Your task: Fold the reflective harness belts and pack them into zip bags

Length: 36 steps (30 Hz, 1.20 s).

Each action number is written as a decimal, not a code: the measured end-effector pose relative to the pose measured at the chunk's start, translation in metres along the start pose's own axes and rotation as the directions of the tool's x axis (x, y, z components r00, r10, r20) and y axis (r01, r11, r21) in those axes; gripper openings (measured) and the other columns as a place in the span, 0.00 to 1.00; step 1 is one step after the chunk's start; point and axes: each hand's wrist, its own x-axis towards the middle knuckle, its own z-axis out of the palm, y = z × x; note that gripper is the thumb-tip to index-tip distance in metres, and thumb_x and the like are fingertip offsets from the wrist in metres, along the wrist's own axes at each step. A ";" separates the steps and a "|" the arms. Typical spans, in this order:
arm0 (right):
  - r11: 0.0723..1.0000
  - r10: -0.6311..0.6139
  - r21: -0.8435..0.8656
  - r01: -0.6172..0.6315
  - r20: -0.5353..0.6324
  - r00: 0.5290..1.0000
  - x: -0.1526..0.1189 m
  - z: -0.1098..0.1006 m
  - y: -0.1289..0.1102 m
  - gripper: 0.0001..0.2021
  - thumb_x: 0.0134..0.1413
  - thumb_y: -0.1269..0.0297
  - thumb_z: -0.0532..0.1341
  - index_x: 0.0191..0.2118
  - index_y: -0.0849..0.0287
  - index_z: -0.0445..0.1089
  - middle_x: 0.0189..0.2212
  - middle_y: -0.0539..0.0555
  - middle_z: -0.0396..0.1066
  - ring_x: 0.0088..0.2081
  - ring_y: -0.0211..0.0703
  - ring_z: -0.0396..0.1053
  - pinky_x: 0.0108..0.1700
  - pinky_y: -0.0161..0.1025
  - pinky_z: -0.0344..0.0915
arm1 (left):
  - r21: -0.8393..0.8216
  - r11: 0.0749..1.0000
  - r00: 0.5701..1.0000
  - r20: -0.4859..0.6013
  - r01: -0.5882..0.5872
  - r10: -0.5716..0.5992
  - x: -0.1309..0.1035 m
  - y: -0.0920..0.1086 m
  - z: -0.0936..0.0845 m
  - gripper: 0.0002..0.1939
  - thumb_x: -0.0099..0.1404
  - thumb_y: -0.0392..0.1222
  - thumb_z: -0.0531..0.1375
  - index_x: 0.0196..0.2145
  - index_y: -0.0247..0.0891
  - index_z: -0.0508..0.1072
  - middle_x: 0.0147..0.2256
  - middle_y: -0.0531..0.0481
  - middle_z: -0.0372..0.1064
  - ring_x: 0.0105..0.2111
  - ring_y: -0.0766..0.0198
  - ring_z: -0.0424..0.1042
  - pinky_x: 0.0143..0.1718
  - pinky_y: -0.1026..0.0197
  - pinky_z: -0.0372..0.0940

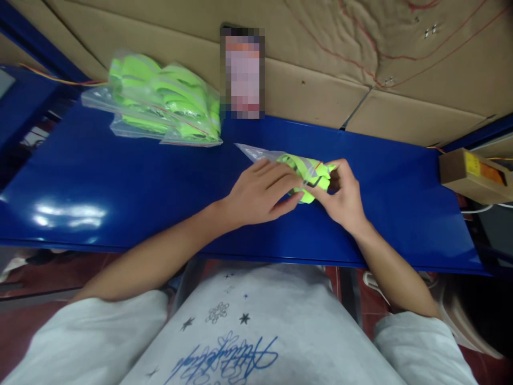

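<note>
A neon yellow-green strap bundle (308, 167) with grey bands lies partly inside a clear plastic bag (256, 152) over the blue table. My left hand (266, 192) rests over the bag and the bundle's left side, its fingers bent around them. From the right, my right hand (340, 195) grips the bundle's right end between thumb and fingers. A dark piece shows on the bundle between the two hands. The undersides of the bundle and some fingertips are hidden.
Several filled clear bags of neon straps (164, 101) lie at the back left of the blue table (152, 176). A phone with a blurred screen (244, 75) leans against the cardboard backing (312, 91). At the right edge is a small cardboard box (460, 179).
</note>
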 end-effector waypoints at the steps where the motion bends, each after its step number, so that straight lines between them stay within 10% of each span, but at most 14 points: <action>1: 0.998 0.013 0.063 -0.014 0.018 1.000 0.001 -0.003 0.001 0.23 0.53 0.49 0.74 0.43 0.53 0.63 0.30 0.46 0.67 0.28 0.36 0.64 0.27 0.35 0.62 | -0.001 1.000 1.000 0.001 -0.017 0.017 0.002 -0.005 -0.006 0.18 0.68 0.55 0.64 0.48 0.42 0.76 0.49 0.42 0.77 0.53 0.48 0.75 0.54 0.48 0.65; 5: 0.976 0.066 0.192 -0.100 0.174 0.983 0.002 -0.013 0.000 0.23 0.52 0.50 0.75 0.42 0.53 0.64 0.30 0.46 0.64 0.30 0.36 0.62 0.30 0.35 0.62 | -0.005 1.000 0.987 0.161 0.006 -0.005 0.006 -0.016 -0.019 0.44 0.58 0.70 0.69 0.63 0.40 0.68 0.59 0.38 0.72 0.59 0.43 0.72 0.61 0.46 0.62; 14: 0.970 0.198 0.095 -0.222 0.209 0.958 -0.007 -0.003 -0.011 0.22 0.56 0.45 0.71 0.39 0.53 0.61 0.26 0.45 0.63 0.23 0.35 0.61 0.24 0.36 0.56 | 0.060 0.971 0.930 0.279 0.231 -0.238 0.001 0.000 0.000 0.47 0.59 0.80 0.59 0.58 0.37 0.68 0.53 0.40 0.76 0.49 0.45 0.79 0.44 0.54 0.68; 19: 0.965 0.223 0.069 -0.252 0.280 0.934 -0.005 -0.011 -0.019 0.27 0.60 0.45 0.69 0.57 0.50 0.62 0.32 0.48 0.70 0.28 0.39 0.68 0.29 0.38 0.63 | -0.066 0.930 0.881 0.351 0.361 -0.317 0.003 -0.003 0.002 0.51 0.55 0.86 0.53 0.57 0.39 0.68 0.51 0.41 0.76 0.47 0.44 0.78 0.41 0.53 0.66; 26: 0.881 0.201 0.263 -0.394 0.546 0.813 0.002 -0.031 -0.015 0.33 0.55 0.52 0.74 0.61 0.50 0.59 0.46 0.54 0.72 0.48 0.47 0.73 0.42 0.39 0.73 | -0.140 0.899 0.850 0.413 0.414 -0.327 0.005 -0.003 0.000 0.49 0.55 0.82 0.60 0.58 0.38 0.67 0.50 0.42 0.75 0.48 0.45 0.77 0.44 0.52 0.65; 31: 0.797 0.228 0.321 -0.511 0.624 0.748 0.005 -0.040 -0.019 0.27 0.54 0.55 0.75 0.54 0.53 0.64 0.42 0.52 0.72 0.42 0.43 0.72 0.41 0.38 0.73 | -0.272 0.887 0.799 0.580 0.374 -0.159 0.007 0.000 -0.010 0.45 0.54 0.68 0.71 0.61 0.42 0.64 0.55 0.44 0.73 0.51 0.49 0.76 0.48 0.56 0.67; 36: 0.789 0.272 0.310 -0.531 0.599 0.753 0.003 -0.033 -0.019 0.30 0.48 0.53 0.77 0.50 0.51 0.62 0.35 0.48 0.68 0.30 0.38 0.68 0.27 0.34 0.66 | -0.338 0.801 0.789 0.562 0.493 -0.248 0.011 0.007 -0.007 0.43 0.55 0.65 0.72 0.59 0.40 0.66 0.51 0.46 0.75 0.47 0.52 0.77 0.44 0.57 0.67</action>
